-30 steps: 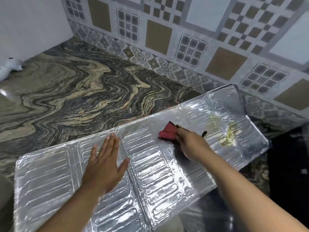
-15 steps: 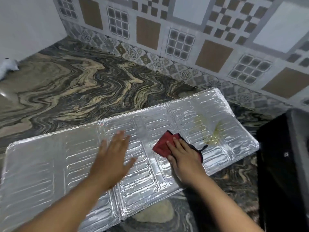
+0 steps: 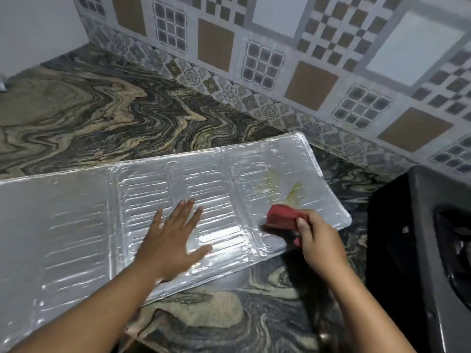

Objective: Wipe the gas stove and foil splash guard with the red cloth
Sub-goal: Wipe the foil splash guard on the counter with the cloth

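Note:
The foil splash guard [image 3: 76, 220] lies flat on the marbled counter, its ribbed panels unfolded. My left hand [image 3: 175, 235] presses on its middle panel with fingers spread flat. My right hand [image 3: 318, 240] grips the bunched red cloth [image 3: 283, 216] at the near edge of the right panel. A yellowish greasy stain [image 3: 288, 192] marks the foil just beyond the cloth. The black gas stove [image 3: 420, 250] stands at the right edge of the view, partly cut off.
The dark swirled stone counter [image 3: 114, 118] stretches to the left and back. A patterned tile wall [image 3: 280, 59] rises behind it. A plain wall meets the counter at the far left.
My right hand has drawn the cloth right and toward the foil's near edge, now bunched in a grip instead of pressed flat. My left hand stays pressed on the middle panel.

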